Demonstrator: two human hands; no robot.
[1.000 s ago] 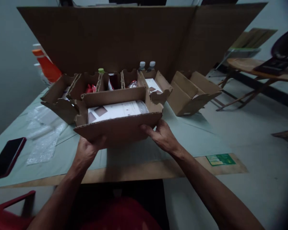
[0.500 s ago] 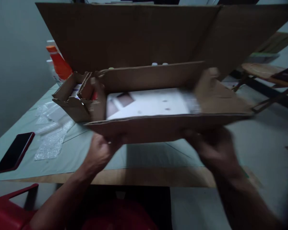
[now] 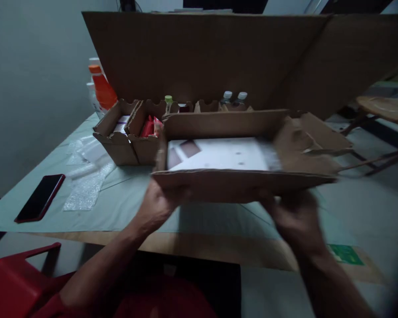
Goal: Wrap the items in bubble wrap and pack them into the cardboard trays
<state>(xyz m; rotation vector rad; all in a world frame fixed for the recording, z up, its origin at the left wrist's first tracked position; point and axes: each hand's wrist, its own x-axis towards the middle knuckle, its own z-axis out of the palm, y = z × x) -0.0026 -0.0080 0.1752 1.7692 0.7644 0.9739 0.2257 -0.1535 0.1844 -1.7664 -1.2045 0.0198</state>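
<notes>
Left hand [image 3: 162,199] and right hand [image 3: 295,216] grasp an open cardboard bin [image 3: 225,184] holding a white box [image 3: 219,155] (its print blurred) above a cloth-covered table [image 3: 128,194], where a phone [image 3: 40,197] lies.

The box [image 3: 219,186] is matt cardboard, the bubble wrap [image 3: 82,193] plastic (shiny and bumpy).

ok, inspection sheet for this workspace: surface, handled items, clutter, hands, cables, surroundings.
Surface: pale green cloth, brown strip along the near edge.
Handled items: open cardboard box with a white box inside, held in front of other open boxes.
Clutter: phone and bubble wrap, left.
Hands: left hand and right hand both grip the cardboard box; right blurred.
Cables: none certain.
Surroundings: cardboard panel behind; orange bottle by its left edge; wooden chair, right.
</notes>
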